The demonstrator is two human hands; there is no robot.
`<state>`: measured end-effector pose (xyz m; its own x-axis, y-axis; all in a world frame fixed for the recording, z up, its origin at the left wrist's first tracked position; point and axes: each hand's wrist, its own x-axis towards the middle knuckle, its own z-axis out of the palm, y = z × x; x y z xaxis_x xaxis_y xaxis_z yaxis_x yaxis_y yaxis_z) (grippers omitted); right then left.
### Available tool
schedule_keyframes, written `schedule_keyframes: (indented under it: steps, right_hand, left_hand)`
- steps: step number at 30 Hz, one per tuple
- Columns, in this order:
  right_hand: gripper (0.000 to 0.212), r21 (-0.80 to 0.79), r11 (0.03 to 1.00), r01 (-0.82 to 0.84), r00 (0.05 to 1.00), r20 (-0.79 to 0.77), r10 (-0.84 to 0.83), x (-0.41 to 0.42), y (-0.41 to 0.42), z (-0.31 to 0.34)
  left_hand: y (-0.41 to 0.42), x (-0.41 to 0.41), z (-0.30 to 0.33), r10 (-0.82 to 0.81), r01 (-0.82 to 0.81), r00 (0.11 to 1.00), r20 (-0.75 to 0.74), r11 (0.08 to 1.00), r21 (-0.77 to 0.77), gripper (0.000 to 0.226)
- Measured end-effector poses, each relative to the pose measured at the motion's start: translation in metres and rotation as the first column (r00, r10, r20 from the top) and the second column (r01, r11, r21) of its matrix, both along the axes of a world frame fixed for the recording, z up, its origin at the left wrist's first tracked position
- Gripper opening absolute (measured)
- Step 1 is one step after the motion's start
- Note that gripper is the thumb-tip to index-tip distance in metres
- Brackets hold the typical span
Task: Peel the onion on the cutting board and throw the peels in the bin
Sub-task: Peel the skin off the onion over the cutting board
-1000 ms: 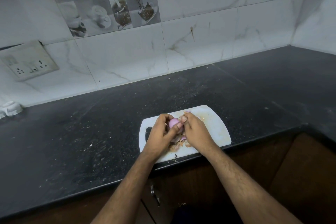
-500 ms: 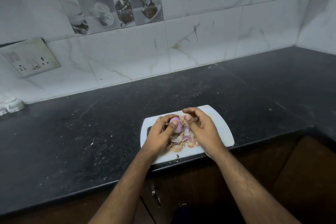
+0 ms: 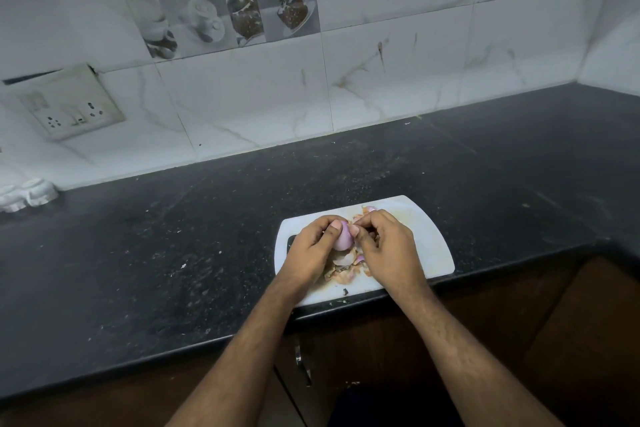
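Onion (image 3: 342,236) now turned upright, more pale purple surface exposed than 0.5 s ago. Left hand (image 3: 313,248) thumb shifted onto its top. Right hand (image 3: 384,246) moved left, fingertips pinching at onion's upper right edge.

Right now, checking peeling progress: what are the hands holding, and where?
The left hand grips the onion round its side; the right hand pinches at its top end, seemingly a peel.

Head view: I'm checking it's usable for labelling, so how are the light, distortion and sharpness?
Head view: dim, bluish light; wide-angle bending curves the countertop edge; onion, left hand and right hand reasonably sharp; peels on the cutting board lose fine detail in shadow.
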<state>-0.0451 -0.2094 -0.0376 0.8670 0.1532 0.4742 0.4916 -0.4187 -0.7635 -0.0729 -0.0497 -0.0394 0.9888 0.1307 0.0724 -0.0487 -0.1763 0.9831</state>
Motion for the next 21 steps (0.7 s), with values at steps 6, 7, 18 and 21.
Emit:
schedule_keyframes:
  steps: [6, 7, 18, 21]
  right_hand:
    - [0.018, -0.148, 0.989, 0.015, 0.999, -0.042, -0.022, 0.003, 0.004, -0.002]
    - [0.018, -0.158, 0.987, 0.008, 0.998, -0.058, -0.018, 0.004, 0.003, -0.001]
    - [0.018, 0.096, 0.982, 0.164, 0.977, -0.153, -0.148, 0.012, -0.004, -0.002]
    - [0.02, 0.105, 0.988, 0.112, 0.991, -0.092, -0.102, 0.01, -0.004, -0.003]
  left_hand:
    - [0.0, 0.0, -0.003, -0.012, 0.01, 0.999, 0.048, 0.999, 0.05, 0.038]
    - [0.0, 0.0, -0.004, -0.009, 0.005, 0.998, 0.058, 0.998, 0.065, 0.04]
    - [0.002, -0.001, -0.001, 0.037, -0.037, 0.999, -0.015, 0.999, 0.013, 0.025]
    - [0.003, -0.001, 0.001, 0.08, -0.082, 0.996, -0.046, 0.996, -0.043, 0.029]
